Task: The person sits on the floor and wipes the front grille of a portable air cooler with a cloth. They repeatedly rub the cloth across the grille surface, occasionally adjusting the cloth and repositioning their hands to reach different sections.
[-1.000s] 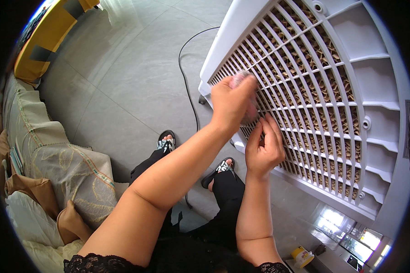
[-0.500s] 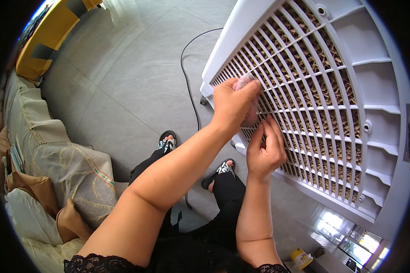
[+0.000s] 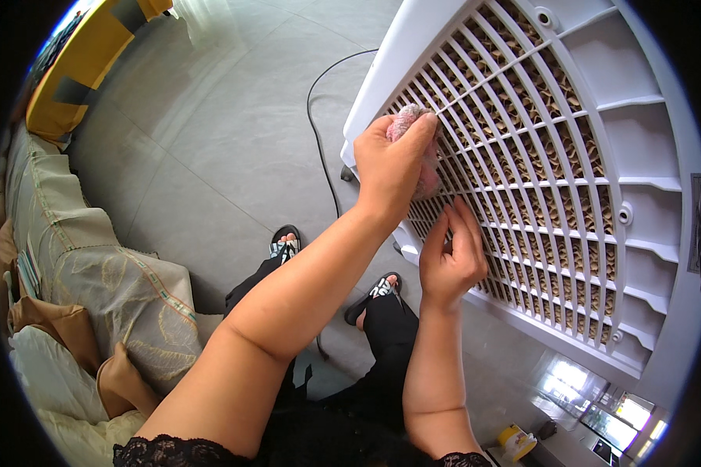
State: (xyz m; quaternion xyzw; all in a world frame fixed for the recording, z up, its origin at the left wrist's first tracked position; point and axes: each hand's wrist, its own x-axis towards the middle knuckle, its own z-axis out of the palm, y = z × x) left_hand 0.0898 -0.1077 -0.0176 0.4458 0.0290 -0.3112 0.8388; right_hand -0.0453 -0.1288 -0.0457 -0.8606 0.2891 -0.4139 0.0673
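A crumpled pink-and-grey cloth is bunched in my left hand, which is closed round it and holds it against the left part of a white plastic grille. Brown honeycomb-like pad material shows behind the slats. Just below and to the right, my right hand rests its fingertips on the lower slats, fingers stretched and thumb apart, with nothing visible in it. The grille is the face of a large white appliance that stands at a slant on my right.
A black cord runs along the grey tiled floor beside the appliance. A cloth-covered sofa lines the left side, with brown cushions or bags on it. My sandalled feet are below. A yellow bucket stands at the lower right.
My left hand has moved slightly up and left along the grille with the cloth, and more of the cloth shows. My right hand has stayed almost in place.
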